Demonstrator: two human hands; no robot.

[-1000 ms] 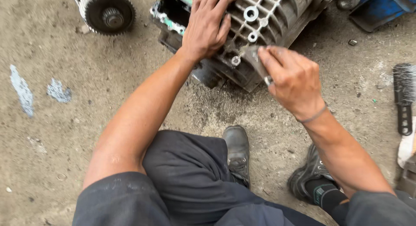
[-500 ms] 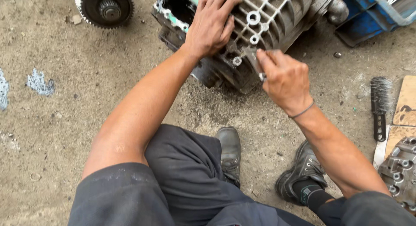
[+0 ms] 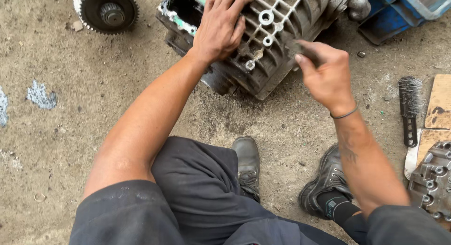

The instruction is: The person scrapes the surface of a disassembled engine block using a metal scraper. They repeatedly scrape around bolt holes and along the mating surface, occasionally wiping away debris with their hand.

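A grey ribbed metal gearbox casing (image 3: 286,24) lies on the dirty concrete floor in front of me. My left hand (image 3: 221,26) rests flat on top of it, fingers spread, holding it down. My right hand (image 3: 326,75) is at the casing's right edge, fingers pinched around a small dark flat tool (image 3: 300,48) whose tip touches the casing's rim. The tool is blurred and mostly hidden by my fingers. A thin band circles my right wrist.
A toothed gear wheel (image 3: 107,11) lies at the top left. A blue plastic crate (image 3: 399,12) sits at the top right. A wire brush (image 3: 409,106), wooden boards (image 3: 440,101) and another cast metal part (image 3: 432,181) lie at the right. My boots (image 3: 247,165) rest below the casing.
My right hand has lifted up and right along the casing's edge with the tool. The view has shifted, so more of the floor at the right shows. My left hand stays on the casing.
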